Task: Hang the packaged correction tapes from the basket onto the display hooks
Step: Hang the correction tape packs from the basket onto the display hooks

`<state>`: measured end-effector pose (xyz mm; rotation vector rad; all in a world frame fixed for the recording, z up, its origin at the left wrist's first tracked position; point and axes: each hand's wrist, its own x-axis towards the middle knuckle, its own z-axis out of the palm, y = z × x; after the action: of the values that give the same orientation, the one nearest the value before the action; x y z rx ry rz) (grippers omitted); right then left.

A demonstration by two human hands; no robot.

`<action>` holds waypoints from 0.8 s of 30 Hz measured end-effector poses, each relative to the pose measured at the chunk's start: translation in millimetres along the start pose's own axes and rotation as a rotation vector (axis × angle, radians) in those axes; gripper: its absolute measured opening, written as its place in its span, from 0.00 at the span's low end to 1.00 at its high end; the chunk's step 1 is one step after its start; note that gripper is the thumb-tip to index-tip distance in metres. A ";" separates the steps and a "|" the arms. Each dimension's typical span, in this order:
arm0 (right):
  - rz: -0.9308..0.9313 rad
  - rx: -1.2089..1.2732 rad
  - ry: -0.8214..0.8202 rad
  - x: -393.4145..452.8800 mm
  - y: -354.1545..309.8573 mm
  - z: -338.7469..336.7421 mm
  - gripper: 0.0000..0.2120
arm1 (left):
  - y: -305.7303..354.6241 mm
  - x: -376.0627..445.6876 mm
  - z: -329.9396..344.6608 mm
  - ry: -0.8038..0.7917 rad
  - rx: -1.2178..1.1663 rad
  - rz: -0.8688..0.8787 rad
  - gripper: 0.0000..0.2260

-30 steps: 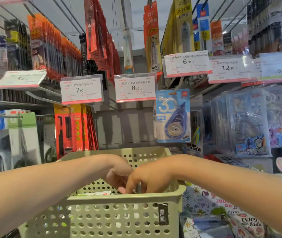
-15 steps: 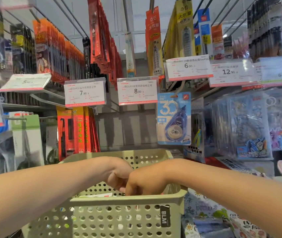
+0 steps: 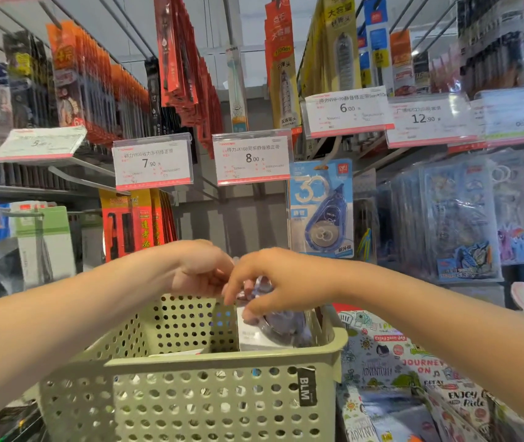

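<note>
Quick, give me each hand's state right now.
Left hand: fingers curled; whether it holds anything cannot be told.
Right hand: closed on a packaged correction tape above the basket.

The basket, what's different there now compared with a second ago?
Both hands have risen out of the basket. The right hand now pinches a packaged correction tape, lifted partly above the rim; the left hand sits beside it at the pack's top. The basket, price tags and the blue tape pack hanging on its hook look unchanged.

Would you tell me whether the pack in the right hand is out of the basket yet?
Partly out: the pack in the right hand rises above the basket rim.
</note>
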<state>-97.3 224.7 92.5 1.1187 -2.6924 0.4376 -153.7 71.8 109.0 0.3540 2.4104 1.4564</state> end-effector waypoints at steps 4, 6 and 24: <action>0.080 0.085 0.253 -8.5 -3.1 -5.6 0.18 | 1.8 -6.9 -10.6 0.074 -0.087 0.002 0.05; 0.158 0.134 0.407 -13.1 -1.4 -7.8 0.24 | 1.6 -9.7 -15.3 0.106 -0.134 0.030 0.04; 0.492 1.225 0.484 -34.6 17.7 -11.2 0.20 | 15.3 -24.4 -13.0 0.108 -0.263 0.180 0.09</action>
<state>-85.2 263.2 89.6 0.3207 -2.0794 2.2522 -135.3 59.4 131.5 0.4500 2.2751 1.8911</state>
